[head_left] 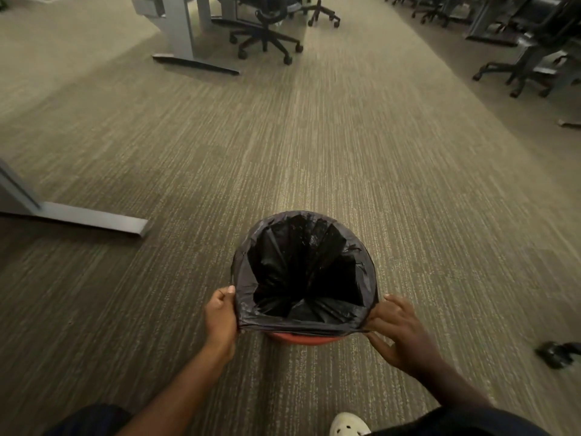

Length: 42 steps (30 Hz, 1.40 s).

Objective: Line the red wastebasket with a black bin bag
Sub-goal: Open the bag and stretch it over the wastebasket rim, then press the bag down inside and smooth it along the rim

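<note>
A black bin bag (303, 272) sits opened inside the red wastebasket (301, 338) on the carpet, its mouth folded over the rim all around. Only a strip of red shows below the bag's near edge. My left hand (221, 314) pinches the bag's folded edge at the near left of the rim. My right hand (397, 330) grips the bag's edge at the near right, fingers spread along the side. The basket's body is hidden under the bag.
A grey desk foot (94, 220) lies on the floor to the left. Another desk leg (184, 36) and black office chairs (267, 33) stand ahead, more chairs (531, 58) at the right. A crumpled black item (558, 354) lies right of me. My white shoe (349, 424) is at the bottom.
</note>
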{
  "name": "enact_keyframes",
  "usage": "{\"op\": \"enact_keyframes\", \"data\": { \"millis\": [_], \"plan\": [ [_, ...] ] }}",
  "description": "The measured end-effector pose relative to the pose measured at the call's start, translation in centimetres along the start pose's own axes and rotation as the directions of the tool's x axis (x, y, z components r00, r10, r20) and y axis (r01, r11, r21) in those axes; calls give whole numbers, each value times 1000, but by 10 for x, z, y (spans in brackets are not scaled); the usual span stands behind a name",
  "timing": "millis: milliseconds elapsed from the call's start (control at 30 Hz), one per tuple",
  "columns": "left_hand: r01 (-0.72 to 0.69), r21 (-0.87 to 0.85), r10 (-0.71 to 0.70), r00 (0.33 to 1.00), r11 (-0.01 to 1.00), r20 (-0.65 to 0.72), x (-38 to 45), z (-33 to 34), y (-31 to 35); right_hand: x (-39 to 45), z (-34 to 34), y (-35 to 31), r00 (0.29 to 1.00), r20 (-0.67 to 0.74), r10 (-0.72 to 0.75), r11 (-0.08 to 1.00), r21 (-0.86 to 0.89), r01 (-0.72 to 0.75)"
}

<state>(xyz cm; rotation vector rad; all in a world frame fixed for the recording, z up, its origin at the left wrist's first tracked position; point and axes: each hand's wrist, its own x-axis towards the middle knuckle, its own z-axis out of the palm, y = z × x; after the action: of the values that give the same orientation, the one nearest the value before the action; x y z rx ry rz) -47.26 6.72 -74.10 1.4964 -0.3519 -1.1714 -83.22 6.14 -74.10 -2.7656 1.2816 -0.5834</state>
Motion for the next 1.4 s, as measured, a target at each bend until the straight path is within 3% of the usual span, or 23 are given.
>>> {"op": "enact_keyframes", "data": {
  "millis": [100,367,467,633,767,867,933,967,1000,1067,1133,1200,1233,1300,1400],
  "plan": [
    [-186,265,194,981,946,-4,4,2,-12,0,3,3,998,35,-43,998,-52,45],
    [-324,382,354,935,865,-6,21,15,-29,14,11,1,996,82,-26,990,-139,37],
    [-354,366,370,929,861,28,20,6,-36,15,19,1,994,86,-75,979,-185,89],
    [-297,529,318,947,795,54,42,-14,-42,5,33,8,990,132,-52,973,-218,80],
    [-237,564,198,972,791,130,58,-7,-24,13,37,9,982,153,113,988,-127,-93],
    [-91,562,110,994,822,0,64,-14,9,-4,27,30,932,169,321,946,-5,-325],
    [-139,580,219,973,803,-70,63,-26,33,-13,12,48,877,54,478,871,104,-481],
    [-258,558,341,939,789,-49,57,-30,45,-11,4,55,840,-34,541,833,159,-530],
    [-412,520,467,884,748,29,47,-29,56,-1,-4,62,808,-116,578,810,207,-549],
    [-675,447,591,735,587,334,20,-15,73,37,-19,67,807,-220,549,830,261,-493],
    [-855,423,456,518,301,723,-7,9,75,89,-31,61,883,-235,406,901,262,-345],
    [-949,310,170,297,-56,940,-29,30,63,144,-37,42,968,-152,199,967,189,-169],
    [-948,265,48,261,-175,964,-35,37,53,167,-38,29,995,-46,87,987,138,-80],
    [-935,225,-101,261,-275,960,-41,42,36,202,-33,6,962,241,-126,992,43,119],
    [-927,207,-173,269,-312,947,-38,42,30,228,-13,-20,737,624,-259,929,-47,366]
  ]
}}
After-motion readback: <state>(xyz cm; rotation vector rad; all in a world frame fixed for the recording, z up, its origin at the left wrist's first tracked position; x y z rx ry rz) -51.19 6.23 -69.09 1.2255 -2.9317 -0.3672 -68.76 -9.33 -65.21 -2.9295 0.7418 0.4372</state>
